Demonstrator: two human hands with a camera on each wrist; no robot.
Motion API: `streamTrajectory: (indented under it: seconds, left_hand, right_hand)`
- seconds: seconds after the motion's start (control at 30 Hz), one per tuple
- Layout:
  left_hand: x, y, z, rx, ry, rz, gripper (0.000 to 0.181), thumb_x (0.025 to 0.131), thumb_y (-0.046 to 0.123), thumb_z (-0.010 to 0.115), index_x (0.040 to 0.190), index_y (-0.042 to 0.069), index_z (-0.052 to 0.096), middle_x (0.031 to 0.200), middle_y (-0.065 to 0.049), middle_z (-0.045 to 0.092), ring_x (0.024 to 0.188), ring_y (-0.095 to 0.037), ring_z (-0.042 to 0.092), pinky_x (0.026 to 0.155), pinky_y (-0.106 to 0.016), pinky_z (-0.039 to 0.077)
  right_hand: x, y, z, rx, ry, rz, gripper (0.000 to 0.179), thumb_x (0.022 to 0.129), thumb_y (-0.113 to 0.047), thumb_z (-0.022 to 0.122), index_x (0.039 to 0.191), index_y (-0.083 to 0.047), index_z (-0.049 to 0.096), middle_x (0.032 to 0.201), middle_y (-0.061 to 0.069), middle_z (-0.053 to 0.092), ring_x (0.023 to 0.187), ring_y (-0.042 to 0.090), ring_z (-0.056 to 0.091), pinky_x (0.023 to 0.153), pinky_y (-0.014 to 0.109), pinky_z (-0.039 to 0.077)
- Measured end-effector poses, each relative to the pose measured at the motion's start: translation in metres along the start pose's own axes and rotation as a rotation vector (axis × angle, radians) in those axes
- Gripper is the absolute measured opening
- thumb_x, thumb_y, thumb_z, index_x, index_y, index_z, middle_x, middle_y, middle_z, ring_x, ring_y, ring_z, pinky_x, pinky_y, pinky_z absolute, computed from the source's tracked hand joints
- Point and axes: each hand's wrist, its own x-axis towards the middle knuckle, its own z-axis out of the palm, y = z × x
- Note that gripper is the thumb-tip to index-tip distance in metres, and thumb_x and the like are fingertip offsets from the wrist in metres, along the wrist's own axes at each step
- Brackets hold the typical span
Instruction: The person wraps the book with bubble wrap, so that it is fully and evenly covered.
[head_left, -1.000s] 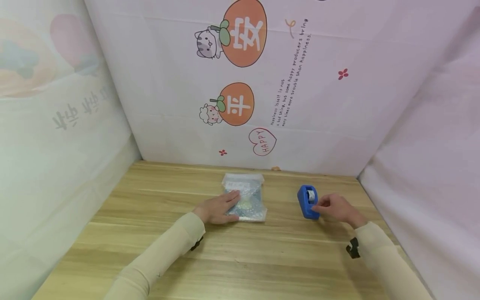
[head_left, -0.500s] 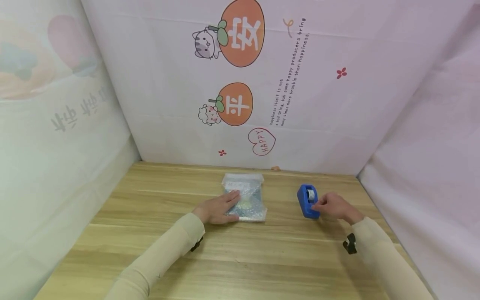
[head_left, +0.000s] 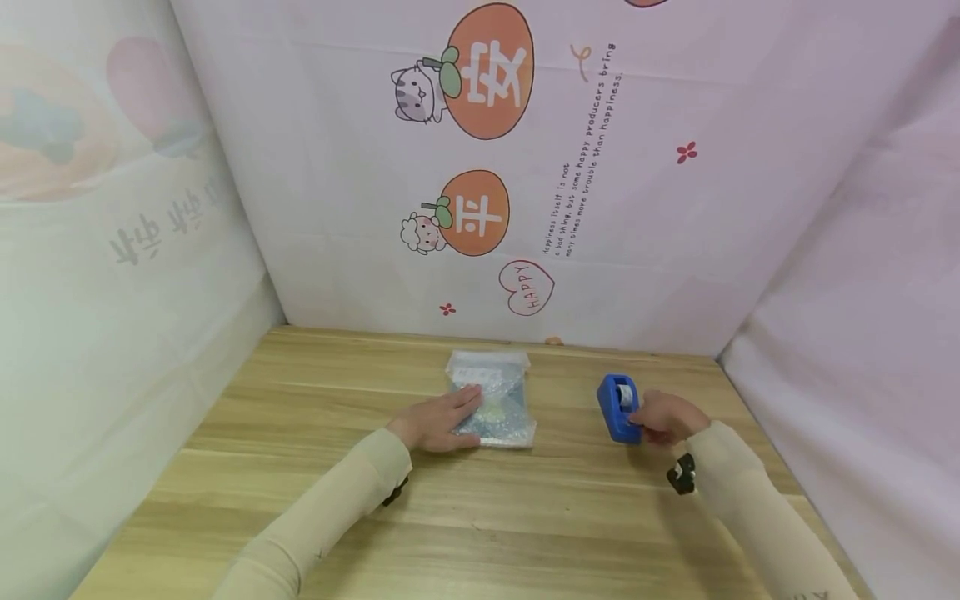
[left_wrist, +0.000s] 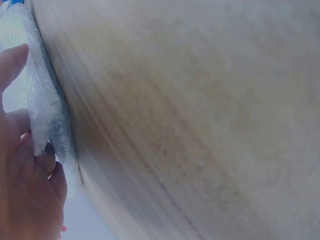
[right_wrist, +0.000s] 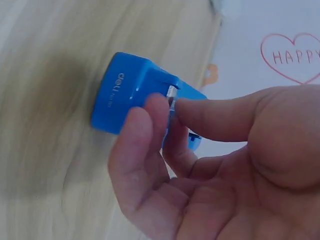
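A flat bubble-wrap package [head_left: 510, 412] lies toward the back of the wooden table, with blue and pale yellow showing through the clear wrap. My left hand [head_left: 438, 421] rests on its left part, fingers straight and thumb at the near edge; the left wrist view catches the package's crinkled side [left_wrist: 47, 100] beside the fingers. To the right stands a blue tape dispenser [head_left: 611, 417] with a roll of tape [head_left: 624, 395] in it. At its near end, my right hand [head_left: 670, 417] pinches the tape's end [right_wrist: 172, 103] between thumb and index finger, the other fingers curled.
Pale printed cloth [head_left: 360, 275] rises along the back edge of the table [head_left: 480, 525]. More cloth hangs close at the left and at the right [head_left: 862, 358], beside my right forearm. A dark band [head_left: 681, 475] sits on my right wrist.
My right hand has turned at the dispenser, its wrist and forearm swinging a little to the left. The left hand, package and dispenser keep their places; the head view has shifted slightly.
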Motion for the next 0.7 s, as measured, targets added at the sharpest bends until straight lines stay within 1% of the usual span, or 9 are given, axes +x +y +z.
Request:
streamTrajectory:
  seconds: [0.07, 0.1, 0.17, 0.3, 0.4, 0.47, 0.53, 0.7]
  left_hand:
    - [0.001, -0.001, 0.002, 0.0, 0.002, -0.001, 0.084, 0.108, 0.061, 0.043, 0.17, 0.011, 0.017, 0.18, -0.006, 0.011, 0.167, -0.025, 0.014, 0.135, -0.044, 0.024]
    - [0.001, -0.001, 0.002, 0.0, 0.002, 0.0, 0.083, 0.108, 0.06, 0.043, 0.17, 0.011, 0.018, 0.18, -0.006, 0.011, 0.167, -0.025, 0.014, 0.135, -0.044, 0.024]
    - [0.001, -0.001, 0.002, 0.0, 0.004, 0.005, 0.083, 0.109, 0.059, 0.044, 0.17, 0.01, 0.018, 0.18, -0.007, 0.011, 0.167, -0.026, 0.014, 0.135, -0.044, 0.024]
    - [-0.001, 0.001, -0.002, -0.008, 0.001, 0.011, 0.082, 0.109, 0.056, 0.046, 0.17, 0.008, 0.019, 0.18, -0.009, 0.012, 0.167, -0.028, 0.014, 0.135, -0.045, 0.024]
    - [-0.002, 0.002, -0.004, -0.012, -0.003, 0.014, 0.082, 0.109, 0.056, 0.046, 0.169, 0.007, 0.019, 0.18, -0.01, 0.012, 0.167, -0.028, 0.014, 0.134, -0.045, 0.024]
    - [-0.001, 0.002, -0.003, -0.011, 0.0, 0.02, 0.082, 0.109, 0.055, 0.047, 0.169, 0.006, 0.019, 0.179, -0.011, 0.012, 0.166, -0.029, 0.015, 0.134, -0.046, 0.024]
    - [-0.001, 0.001, -0.003, -0.016, 0.005, 0.024, 0.082, 0.109, 0.055, 0.047, 0.169, 0.006, 0.019, 0.179, -0.011, 0.013, 0.166, -0.03, 0.016, 0.134, -0.047, 0.025]
    - [0.0, 0.0, -0.003, -0.023, 0.008, 0.032, 0.082, 0.109, 0.055, 0.048, 0.169, 0.006, 0.019, 0.179, -0.012, 0.012, 0.166, -0.03, 0.015, 0.133, -0.047, 0.026]
  right_hand:
    - [0.002, 0.001, -0.002, 0.063, -0.014, 0.024, 0.023, 0.108, -0.007, 0.05, 0.117, 0.011, 0.039, 0.074, 0.003, 0.052, 0.061, 0.011, 0.052, 0.059, 0.023, 0.053]
    - [0.003, 0.001, -0.003, 0.096, -0.02, 0.034, 0.026, 0.108, -0.007, 0.05, 0.121, 0.011, 0.036, 0.077, 0.004, 0.053, 0.063, 0.012, 0.053, 0.061, 0.023, 0.054]
    - [0.005, 0.004, -0.005, 0.139, -0.035, 0.035, 0.024, 0.107, -0.006, 0.05, 0.119, 0.011, 0.038, 0.08, 0.005, 0.055, 0.066, 0.012, 0.056, 0.062, 0.022, 0.054]
    - [0.008, 0.009, -0.008, 0.205, -0.059, 0.033, 0.013, 0.107, -0.008, 0.051, 0.107, 0.005, 0.048, 0.082, 0.005, 0.059, 0.069, 0.011, 0.059, 0.063, 0.021, 0.055]
    - [0.009, 0.013, -0.01, 0.233, -0.087, 0.022, 0.014, 0.107, -0.009, 0.05, 0.1, 0.001, 0.055, 0.082, 0.005, 0.062, 0.07, 0.01, 0.061, 0.065, 0.021, 0.056]
    - [0.009, 0.016, -0.012, 0.262, -0.104, 0.023, 0.015, 0.108, -0.01, 0.049, 0.101, 0.001, 0.057, 0.083, 0.006, 0.063, 0.072, 0.011, 0.062, 0.067, 0.022, 0.056]
    - [0.009, 0.018, -0.014, 0.291, -0.127, 0.019, 0.018, 0.11, -0.011, 0.047, 0.105, 0.003, 0.057, 0.087, 0.007, 0.064, 0.074, 0.011, 0.063, 0.068, 0.021, 0.057]
    - [0.008, 0.021, -0.016, 0.39, -0.161, 0.041, 0.021, 0.112, -0.011, 0.046, 0.116, 0.008, 0.053, 0.095, 0.012, 0.064, 0.08, 0.013, 0.063, 0.072, 0.019, 0.057]
